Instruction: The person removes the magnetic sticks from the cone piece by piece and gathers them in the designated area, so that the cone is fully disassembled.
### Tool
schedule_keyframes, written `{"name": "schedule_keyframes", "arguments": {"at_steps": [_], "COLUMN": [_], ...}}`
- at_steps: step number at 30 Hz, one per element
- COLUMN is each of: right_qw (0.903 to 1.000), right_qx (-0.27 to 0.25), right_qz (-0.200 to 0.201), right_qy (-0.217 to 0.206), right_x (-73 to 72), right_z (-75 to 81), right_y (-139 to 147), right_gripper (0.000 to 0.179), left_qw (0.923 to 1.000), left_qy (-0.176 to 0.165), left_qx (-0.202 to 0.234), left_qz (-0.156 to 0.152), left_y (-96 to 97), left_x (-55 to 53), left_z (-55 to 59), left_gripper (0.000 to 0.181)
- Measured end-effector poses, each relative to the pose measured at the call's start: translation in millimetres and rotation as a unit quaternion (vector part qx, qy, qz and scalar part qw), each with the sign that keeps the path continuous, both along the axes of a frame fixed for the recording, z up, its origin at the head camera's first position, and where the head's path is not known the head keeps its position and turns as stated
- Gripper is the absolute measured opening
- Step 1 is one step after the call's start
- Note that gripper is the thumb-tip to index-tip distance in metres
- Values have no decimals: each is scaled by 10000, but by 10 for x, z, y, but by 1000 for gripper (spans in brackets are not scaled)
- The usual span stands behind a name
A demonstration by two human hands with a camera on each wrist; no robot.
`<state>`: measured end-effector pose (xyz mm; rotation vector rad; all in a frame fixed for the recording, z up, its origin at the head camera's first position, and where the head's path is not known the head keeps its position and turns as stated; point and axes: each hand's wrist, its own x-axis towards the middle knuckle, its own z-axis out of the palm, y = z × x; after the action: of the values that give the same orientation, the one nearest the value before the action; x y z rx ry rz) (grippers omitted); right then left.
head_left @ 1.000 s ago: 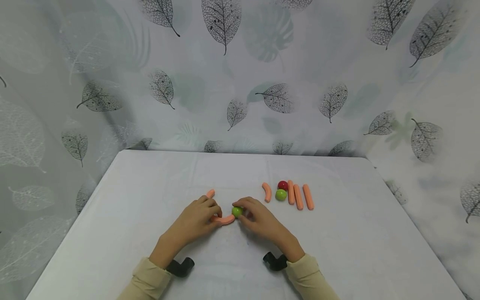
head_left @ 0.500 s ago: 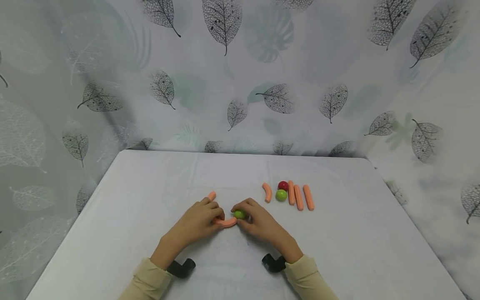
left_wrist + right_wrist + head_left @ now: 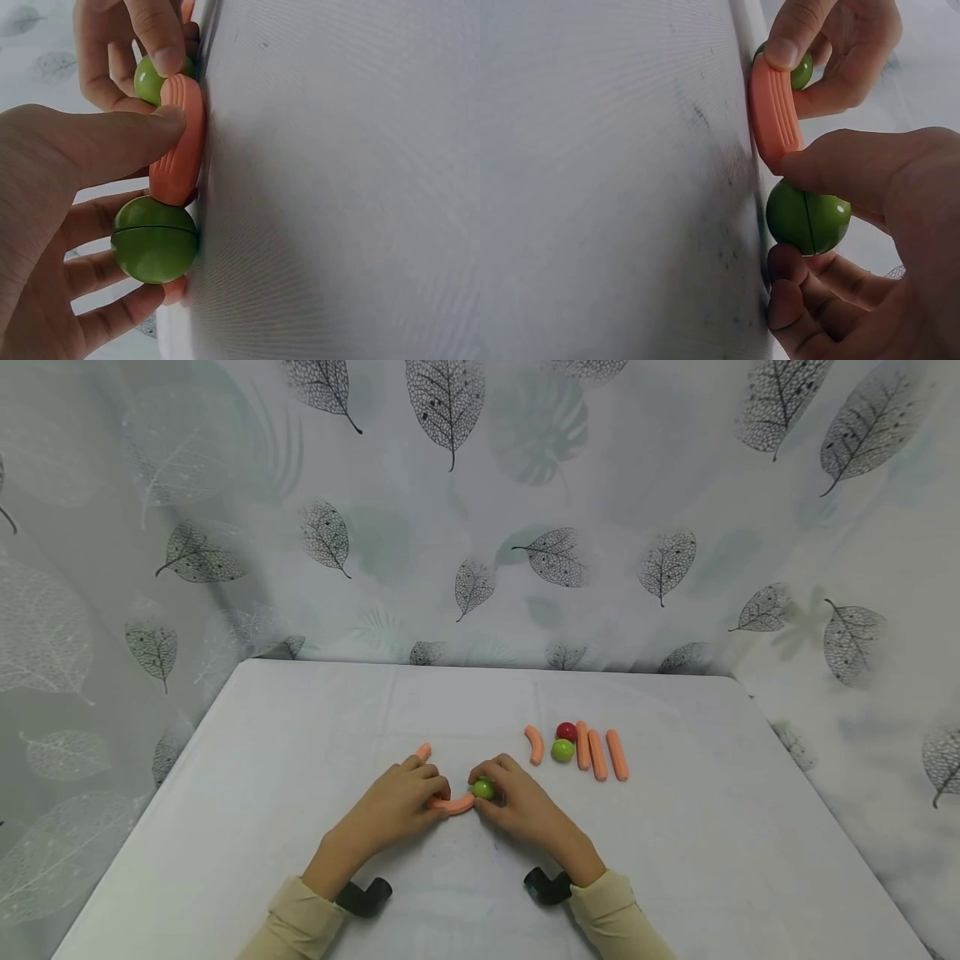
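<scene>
My left hand grips a curved orange stick with ridged sides, thumb laid on its face. Another green ball, with a seam round it, sits at the stick's near end by the left fingers; the head view hides it behind the hand. At the other end is a green ball, held between the thumb and fingers of my right hand. The right thumb also touches the stick's tip. Past the left knuckles pokes the end of a further orange stick, mostly covered.
On the white-covered table, to the back right, lie a short curved orange stick, a red ball, a green ball and several straight orange sticks. Leaf-patterned cloth hangs behind the table.
The right fingers and the green ball have shifted slightly right and toward the person. The left hand and curved stick have edged slightly right. The pieces at the back right stay put.
</scene>
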<state>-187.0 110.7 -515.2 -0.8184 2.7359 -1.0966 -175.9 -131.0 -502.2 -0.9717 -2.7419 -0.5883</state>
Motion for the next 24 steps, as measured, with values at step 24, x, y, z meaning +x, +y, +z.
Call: {"name": "schedule_keyframes", "arguments": {"at_steps": [24], "right_qw": [9927], "right_qx": [-111], "right_qz": [-1161], "right_qy": [297], "right_x": [-155], "right_z": [206], "right_y": [431], "right_gripper": [32], "left_qw": [10000], "left_qy": [36], "left_qx": [-67], "left_qz": [-5], "left_y": [0], "left_x": [5], "left_z": [0], "left_gripper": [19]}}
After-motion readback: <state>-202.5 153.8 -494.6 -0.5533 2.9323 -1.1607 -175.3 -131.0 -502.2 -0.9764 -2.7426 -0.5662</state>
